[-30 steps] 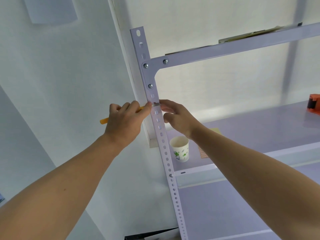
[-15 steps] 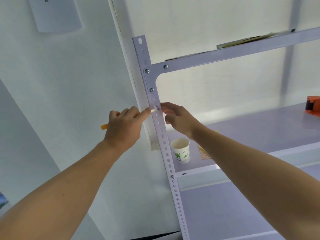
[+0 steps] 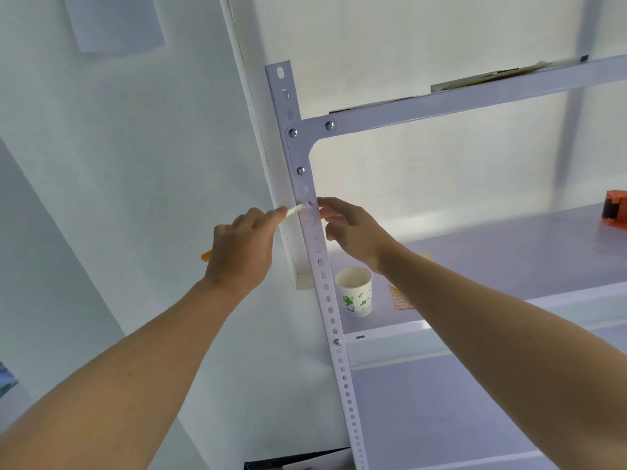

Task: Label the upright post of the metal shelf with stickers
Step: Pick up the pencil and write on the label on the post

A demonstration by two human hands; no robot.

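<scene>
1. The upright post (image 3: 330, 317) stands at the left front corner of the metal shelf, bolted to the top crossbar (image 3: 475, 96).
2. The left hand (image 3: 241, 252), left of the post, grips a thin stick (image 3: 293, 211) in curled fingers; its white tip touches the post below the lowest bracket bolt.
3. The right hand (image 3: 353, 232) touches the post's right edge at that height with bent fingers; whether they pinch something I cannot tell.
4. A paper cup (image 3: 356, 293) stands just right of the post; an orange tape dispenser (image 3: 615, 209) is far right.

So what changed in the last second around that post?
The left hand eased back leftward, baring more of the thin stick it grips; the right hand slid to the right edge of the upright post. Stick tip still on post; paper cup unmoved.
</scene>
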